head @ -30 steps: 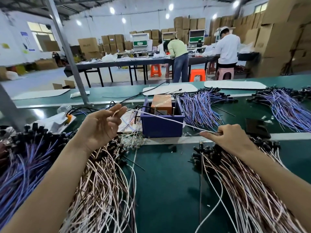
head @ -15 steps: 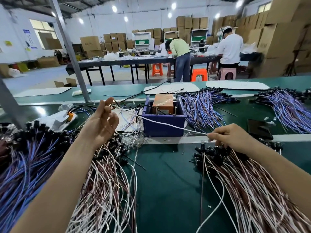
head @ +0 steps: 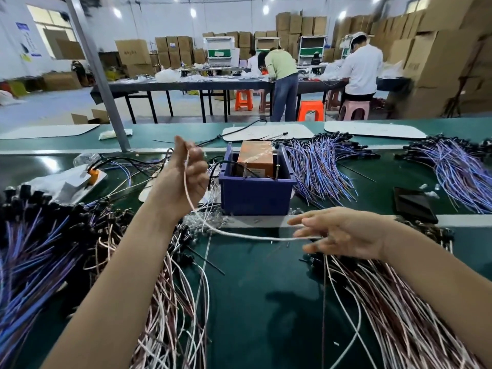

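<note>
A thin pale wire (head: 253,237), light and limp, sags in a loop above the green bench (head: 266,302) and is likely best taken near its ends. The raised left hand (head: 183,179) curls its fingers round one end. The right hand (head: 343,235), fingers stretched loose, touches the other. A blue bin (head: 255,193) stands behind.

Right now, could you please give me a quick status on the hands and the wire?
Left hand raised, gripping white wire. Right hand fingers spread, wire end at them. Wire sags between hands; blue bin just behind.
</note>
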The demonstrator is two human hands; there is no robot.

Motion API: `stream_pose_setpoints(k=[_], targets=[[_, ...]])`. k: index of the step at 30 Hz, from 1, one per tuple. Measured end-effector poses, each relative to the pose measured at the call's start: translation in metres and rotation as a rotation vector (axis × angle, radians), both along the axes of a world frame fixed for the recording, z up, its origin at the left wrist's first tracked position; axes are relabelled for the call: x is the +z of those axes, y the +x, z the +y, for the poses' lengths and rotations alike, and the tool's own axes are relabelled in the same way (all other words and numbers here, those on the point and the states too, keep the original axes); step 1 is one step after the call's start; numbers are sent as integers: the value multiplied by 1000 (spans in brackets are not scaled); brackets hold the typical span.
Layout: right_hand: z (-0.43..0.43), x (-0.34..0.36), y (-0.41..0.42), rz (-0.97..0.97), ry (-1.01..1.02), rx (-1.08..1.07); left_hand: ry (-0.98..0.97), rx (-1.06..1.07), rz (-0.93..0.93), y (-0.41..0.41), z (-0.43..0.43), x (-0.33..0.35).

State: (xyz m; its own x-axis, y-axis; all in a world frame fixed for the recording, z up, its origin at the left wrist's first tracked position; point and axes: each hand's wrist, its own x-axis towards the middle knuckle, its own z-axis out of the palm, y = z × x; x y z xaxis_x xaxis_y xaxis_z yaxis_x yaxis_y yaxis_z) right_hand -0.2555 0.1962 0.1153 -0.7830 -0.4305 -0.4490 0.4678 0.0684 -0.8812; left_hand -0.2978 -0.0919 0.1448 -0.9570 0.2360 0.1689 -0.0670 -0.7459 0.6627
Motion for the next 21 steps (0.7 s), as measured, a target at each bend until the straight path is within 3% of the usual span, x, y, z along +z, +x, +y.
stream_pose_setpoints(k=[4,7,9,11,13,16,18,21], targets=[[-38,-2,-10,-104,-139,-30,-257,-40,-10,-8,2,-11],[-70,-16,-21,206,222,-22,-502,-13,-3,-11,-3,-15],[-86,-26,-27,538,565,132,-676,2,34,-12,-6,-15],[-94,-30,-26,760,766,326,-841,29,68,-9,-2,-13],[-101,-35,-22,868,759,429,-967,82,65,-8,3,-14],[-110,-45,-14,1034,668,378,-1085,162,82,-11,5,-20],[-111,-51,-14,1032,655,305,-1104,186,88,-12,3,-23],[-106,-60,-15,996,798,431,-1163,216,110,-15,2,-32]])
